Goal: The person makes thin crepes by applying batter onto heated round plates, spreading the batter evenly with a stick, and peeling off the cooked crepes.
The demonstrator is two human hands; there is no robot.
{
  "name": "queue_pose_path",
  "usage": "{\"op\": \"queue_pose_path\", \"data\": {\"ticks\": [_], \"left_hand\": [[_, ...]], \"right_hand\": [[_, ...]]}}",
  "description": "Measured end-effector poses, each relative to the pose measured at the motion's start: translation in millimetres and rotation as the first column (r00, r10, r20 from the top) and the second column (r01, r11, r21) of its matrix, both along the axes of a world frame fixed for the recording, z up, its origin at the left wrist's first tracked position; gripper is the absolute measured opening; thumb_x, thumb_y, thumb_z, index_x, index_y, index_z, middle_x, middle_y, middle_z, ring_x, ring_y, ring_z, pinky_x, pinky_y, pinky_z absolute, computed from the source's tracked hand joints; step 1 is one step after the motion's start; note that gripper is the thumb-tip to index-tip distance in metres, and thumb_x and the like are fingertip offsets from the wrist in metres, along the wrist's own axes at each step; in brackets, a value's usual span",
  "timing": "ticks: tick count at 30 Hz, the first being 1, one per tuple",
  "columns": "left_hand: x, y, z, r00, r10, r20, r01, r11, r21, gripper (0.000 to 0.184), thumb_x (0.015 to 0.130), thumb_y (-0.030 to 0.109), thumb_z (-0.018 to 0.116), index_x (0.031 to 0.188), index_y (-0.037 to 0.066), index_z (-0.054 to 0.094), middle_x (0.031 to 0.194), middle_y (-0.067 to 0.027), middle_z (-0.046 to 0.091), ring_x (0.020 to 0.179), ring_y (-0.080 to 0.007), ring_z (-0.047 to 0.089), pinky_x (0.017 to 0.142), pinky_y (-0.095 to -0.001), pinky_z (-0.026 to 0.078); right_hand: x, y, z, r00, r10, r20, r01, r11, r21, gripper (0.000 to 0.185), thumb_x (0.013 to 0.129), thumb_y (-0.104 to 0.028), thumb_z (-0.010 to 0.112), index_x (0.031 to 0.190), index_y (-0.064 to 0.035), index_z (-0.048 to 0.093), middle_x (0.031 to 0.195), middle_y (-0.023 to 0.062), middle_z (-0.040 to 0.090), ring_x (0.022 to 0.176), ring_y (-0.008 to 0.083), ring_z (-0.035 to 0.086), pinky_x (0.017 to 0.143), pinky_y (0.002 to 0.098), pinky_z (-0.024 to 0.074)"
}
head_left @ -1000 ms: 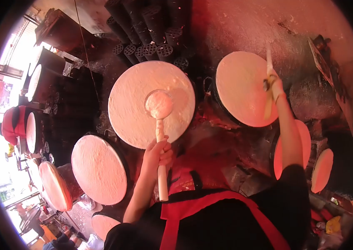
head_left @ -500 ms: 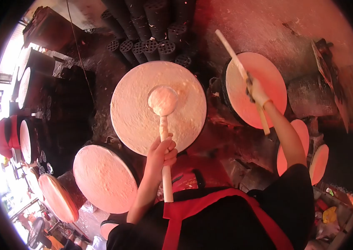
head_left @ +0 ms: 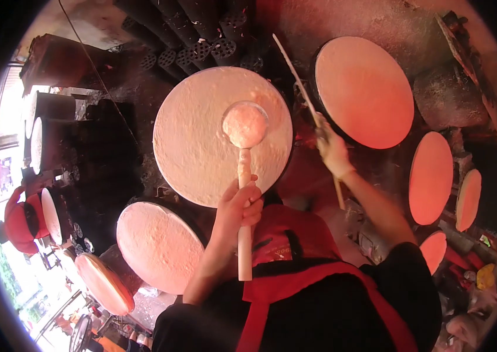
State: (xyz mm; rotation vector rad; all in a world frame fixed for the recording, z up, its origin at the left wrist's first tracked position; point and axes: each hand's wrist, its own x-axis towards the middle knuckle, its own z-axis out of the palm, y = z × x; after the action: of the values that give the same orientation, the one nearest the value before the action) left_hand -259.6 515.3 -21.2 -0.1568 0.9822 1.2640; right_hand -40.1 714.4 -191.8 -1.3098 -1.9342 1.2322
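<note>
My left hand (head_left: 240, 205) is closed round the pale handle of a ladle (head_left: 245, 124). The ladle's round bowl, full of pale batter or dough, is over the near round griddle (head_left: 190, 135), whose top is covered with a pale layer. My right hand (head_left: 333, 154) is closed round a long thin wooden stick (head_left: 298, 79), held slanting between the near griddle and the right-hand round griddle (head_left: 364, 94). Where the ladle's bowl overlaps the layer, I cannot tell whether they touch.
Another pale-covered round griddle (head_left: 159, 246) stands at lower left, with a tilted disc (head_left: 104, 284) beside it. Two more discs stand at right (head_left: 430, 178). Black perforated cylinders (head_left: 223, 50) are stacked at the top. A person in red (head_left: 22, 226) is at far left.
My right hand with the stick has moved left, off the right-hand griddle, towards the near one. The ladle remains in my left hand, slightly further right. The view has shifted.
</note>
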Motion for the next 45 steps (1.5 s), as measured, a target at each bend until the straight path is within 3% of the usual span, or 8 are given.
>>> {"op": "queue_pose_path", "data": {"ticks": [3,7,12,14,16,22,30,45], "left_hand": [[20.0,-9.8,15.3,0.996,-0.013,-0.088,0.009,0.999,-0.041,0.029,0.098,0.009,0.049,0.125,0.002,0.042,0.074,0.0007,0.043,0.048,-0.0039,0.033,0.039,-0.0180,0.024],[50.8,-35.7,22.0,0.987,-0.022,-0.162,0.005,0.995,-0.101,0.028,0.099,0.011,0.047,0.126,0.003,0.042,0.074,0.0017,0.042,0.047,-0.0037,0.032,0.038,-0.0183,0.023],[99.9,-64.9,21.8,0.984,-0.012,-0.177,-0.013,0.990,-0.140,0.023,0.100,0.012,0.048,0.122,0.006,0.045,0.075,0.0017,0.042,0.047,-0.0029,0.032,0.038,-0.0176,0.023],[118.5,-73.1,23.9,0.984,-0.038,-0.173,0.019,0.993,-0.114,0.022,0.099,0.011,0.048,0.121,0.006,0.046,0.074,0.0018,0.042,0.048,-0.0029,0.032,0.039,-0.0175,0.023],[139.4,-83.2,22.5,0.983,-0.074,-0.171,0.062,0.995,-0.072,0.022,0.099,0.011,0.049,0.121,0.006,0.047,0.074,0.0019,0.043,0.048,-0.0029,0.032,0.039,-0.0174,0.023],[218.4,-111.5,6.7,0.972,-0.204,-0.117,0.204,0.979,-0.007,0.023,0.096,0.007,0.052,0.119,0.002,0.051,0.072,0.0016,0.043,0.049,-0.0029,0.033,0.039,-0.0163,0.023],[352.8,-119.5,-27.1,0.782,-0.300,0.546,0.384,0.922,-0.043,0.017,0.099,0.002,0.044,0.115,-0.004,0.045,0.072,-0.0026,0.042,0.054,-0.0086,0.038,0.041,-0.0198,0.029],[452.3,-63.1,39.9,0.718,-0.540,0.440,0.609,0.793,-0.020,0.020,0.102,0.006,0.042,0.120,-0.002,0.046,0.077,-0.0018,0.043,0.056,-0.0077,0.038,0.043,-0.0192,0.031]], "right_hand": [[-45.2,9.4,-97.0,0.987,-0.106,-0.118,0.122,0.982,0.141,0.051,0.091,0.006,0.051,0.141,0.0042,0.043,0.143,0.0129,0.052,0.136,0.0220,0.044,0.112,0.0281,0.0299],[-59.4,41.2,-151.6,0.841,-0.519,0.151,0.432,0.814,0.388,0.043,0.093,-0.016,0.051,0.136,-0.0124,0.053,0.109,0.0211,0.065,0.092,0.0403,0.064,0.078,0.0455,0.0510],[15.0,-0.5,-209.6,0.780,-0.356,0.515,0.060,0.861,0.505,0.058,0.094,-0.026,0.054,0.148,-0.0334,0.036,0.071,0.0192,0.066,0.061,0.0383,0.064,0.054,0.0468,0.0511],[67.1,-67.0,-148.0,0.876,-0.222,0.428,0.152,0.970,0.192,0.059,0.092,-0.033,0.059,0.144,-0.0487,0.037,0.073,0.0226,0.064,0.067,0.0411,0.065,0.058,0.0497,0.0520],[143.8,-136.8,-158.1,0.927,-0.236,0.293,0.134,0.935,0.329,0.050,0.092,-0.034,0.059,0.140,-0.0402,0.046,0.083,0.0174,0.066,0.070,0.0406,0.065,0.060,0.0511,0.0518],[409.7,-395.1,-132.4,0.724,-0.040,0.689,0.321,0.903,-0.285,0.040,0.096,-0.034,0.049,0.134,-0.0246,0.050,0.092,0.0192,0.067,0.079,0.0439,0.063,0.067,0.0514,0.0508],[553.9,-633.8,5.0,0.594,-0.674,0.439,0.687,0.709,0.159,0.031,0.094,-0.020,0.058,0.123,-0.0111,0.054,0.100,0.0203,0.066,0.092,0.0407,0.064,0.076,0.0470,0.0514],[594.5,-225.2,-90.2,0.066,-0.993,0.099,0.997,0.062,-0.040,0.036,0.101,-0.034,0.043,0.115,-0.0028,0.054,0.097,0.0290,0.063,0.093,0.0497,0.059,0.076,0.0567,0.0450]]}}
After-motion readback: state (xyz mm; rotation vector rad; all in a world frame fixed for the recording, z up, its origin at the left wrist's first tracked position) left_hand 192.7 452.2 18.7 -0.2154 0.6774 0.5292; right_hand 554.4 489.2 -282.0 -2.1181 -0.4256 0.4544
